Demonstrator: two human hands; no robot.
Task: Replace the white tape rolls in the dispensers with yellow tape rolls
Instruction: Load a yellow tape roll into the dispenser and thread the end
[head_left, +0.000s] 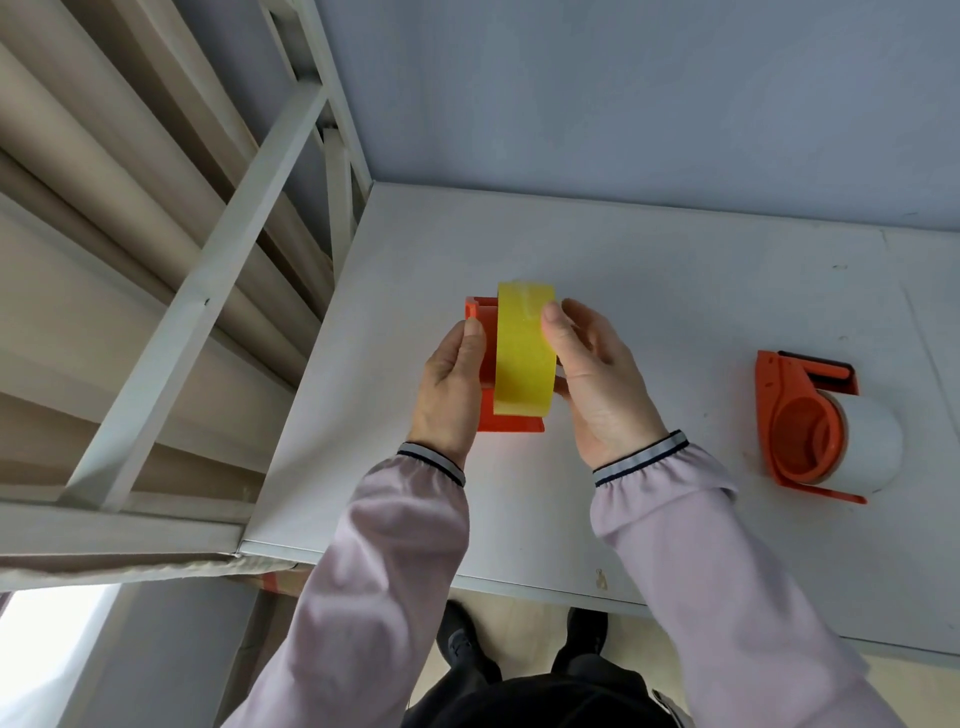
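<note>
A yellow tape roll (523, 353) sits upright in an orange dispenser (488, 332) held just above the white table (675, 291). My left hand (449, 389) grips the dispenser's left side, thumb on its top edge. The thumb of my right hand (597, 379) presses the roll's right rim, and the fingers are behind it. A second orange dispenser (795, 426) lies on its side at the right, loaded with a white tape roll (872, 441).
A white wall rises behind the table. A white metal frame (218, 270) with beige rolls runs along the left side, close to the table's left edge. My feet show on the floor below the table's front edge.
</note>
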